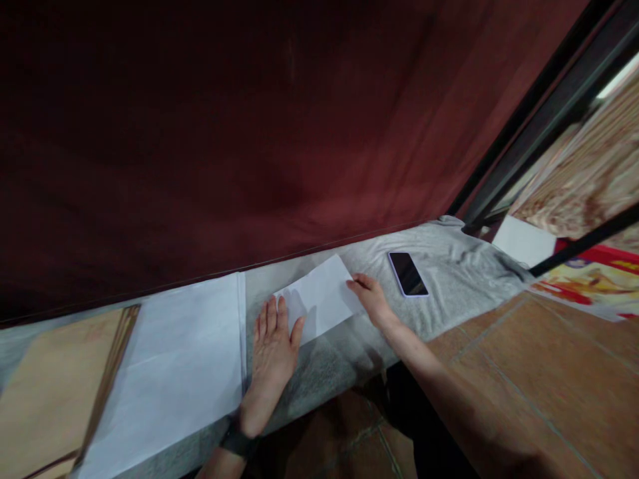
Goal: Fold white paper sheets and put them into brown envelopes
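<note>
A folded white sheet of paper [319, 298] lies on a grey cloth [449, 279] spread over a low surface. My left hand [272, 349] lies flat and open, fingers together, its fingertips on the sheet's left edge. My right hand [372, 299] rests on the sheet's right edge with fingers curled down, pressing the paper. A dark band sits on my left wrist.
A black phone [408, 273] lies face up on the cloth right of my right hand. A stack of large white paper [180, 359] and brown sheets [50, 392] lie at the left. A dark red curtain [249, 133] hangs behind. Tiled floor [549, 372] is at the right.
</note>
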Demonstrator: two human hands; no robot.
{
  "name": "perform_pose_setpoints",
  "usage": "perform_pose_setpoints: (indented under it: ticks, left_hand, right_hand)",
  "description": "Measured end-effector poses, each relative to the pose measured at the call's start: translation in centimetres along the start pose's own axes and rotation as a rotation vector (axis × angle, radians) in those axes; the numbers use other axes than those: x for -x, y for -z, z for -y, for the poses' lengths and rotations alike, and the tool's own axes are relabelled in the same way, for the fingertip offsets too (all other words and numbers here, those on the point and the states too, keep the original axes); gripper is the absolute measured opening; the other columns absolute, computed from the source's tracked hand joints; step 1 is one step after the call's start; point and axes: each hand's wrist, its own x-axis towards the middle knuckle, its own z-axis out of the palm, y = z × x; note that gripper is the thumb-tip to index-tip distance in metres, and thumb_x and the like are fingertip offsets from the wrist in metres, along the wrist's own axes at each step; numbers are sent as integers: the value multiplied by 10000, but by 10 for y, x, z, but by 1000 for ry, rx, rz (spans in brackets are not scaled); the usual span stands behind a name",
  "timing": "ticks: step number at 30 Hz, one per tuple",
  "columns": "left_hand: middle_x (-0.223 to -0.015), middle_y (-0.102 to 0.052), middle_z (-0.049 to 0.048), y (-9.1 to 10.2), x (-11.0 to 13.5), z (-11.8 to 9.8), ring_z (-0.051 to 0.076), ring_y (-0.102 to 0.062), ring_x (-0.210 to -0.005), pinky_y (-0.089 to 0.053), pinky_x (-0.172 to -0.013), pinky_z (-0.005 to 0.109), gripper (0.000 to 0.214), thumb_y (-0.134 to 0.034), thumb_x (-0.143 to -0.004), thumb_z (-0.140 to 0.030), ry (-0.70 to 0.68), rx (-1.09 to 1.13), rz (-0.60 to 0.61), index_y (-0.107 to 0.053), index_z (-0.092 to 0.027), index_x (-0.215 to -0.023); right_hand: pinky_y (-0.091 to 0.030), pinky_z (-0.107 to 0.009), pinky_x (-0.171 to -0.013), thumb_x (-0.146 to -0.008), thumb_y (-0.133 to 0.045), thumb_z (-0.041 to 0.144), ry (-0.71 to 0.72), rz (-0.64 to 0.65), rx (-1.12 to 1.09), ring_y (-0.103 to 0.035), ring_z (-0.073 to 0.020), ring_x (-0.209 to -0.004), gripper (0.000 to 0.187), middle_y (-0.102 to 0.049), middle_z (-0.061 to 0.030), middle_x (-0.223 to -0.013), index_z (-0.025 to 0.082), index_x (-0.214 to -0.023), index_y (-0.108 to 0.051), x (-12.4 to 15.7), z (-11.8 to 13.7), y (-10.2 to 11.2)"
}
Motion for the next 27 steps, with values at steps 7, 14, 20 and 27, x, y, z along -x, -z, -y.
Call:
perform_pose_setpoints:
  ticks: [7, 14, 20, 27]
  left_hand:
    - [-1642, -319, 81, 13, -9, -31, 262, -313, -1501, -325, -1206, 465, 688, -547, -931, -533, 149, 947, 156, -340, -296, -1542]
    - [-1320, -671, 100, 35, -12, -52, 294, -612, -1240, -547, -985, 392, 653, -730, -753, -625, 473, 1721, 158, -648, -224, -1261]
    - [-994, -782, 96, 56, -26, -55, 256, -743, -896, -610, -812, 348, 329, -775, -759, -305, 833, 1786, 84, -717, -122, -1027]
    - [-1016, -785, 137, 71, -34, -40, 286, -742, -1006, -593, -948, 432, 402, -538, -922, -236, 1044, 1894, 248, -621, -86, -1286]
  right_hand:
    - [-455, -246, -630, -869, -619, 467, 147, -210, -531, -543, -149, -681, 255, -621, 15, -758, 216, -890, -662, 18, 56, 19]
    - [-460, -372, -1047, -1018, -492, 457, 491, 427, -451, -605, -203, -1179, 375, -671, -68, -1260, 231, -1256, -672, 61, 93, -5]
    - [-464, -374, -1066, -1035, -470, 387, 596, 285, -306, -609, -182, -1199, 316, -683, -72, -1252, 244, -1201, -697, 63, 83, -15]
    - [-428, -405, -1074, -922, -548, 427, -27, -142, -439, -553, -224, -1226, 396, -606, -73, -1336, 247, -1270, -605, 28, 50, 3]
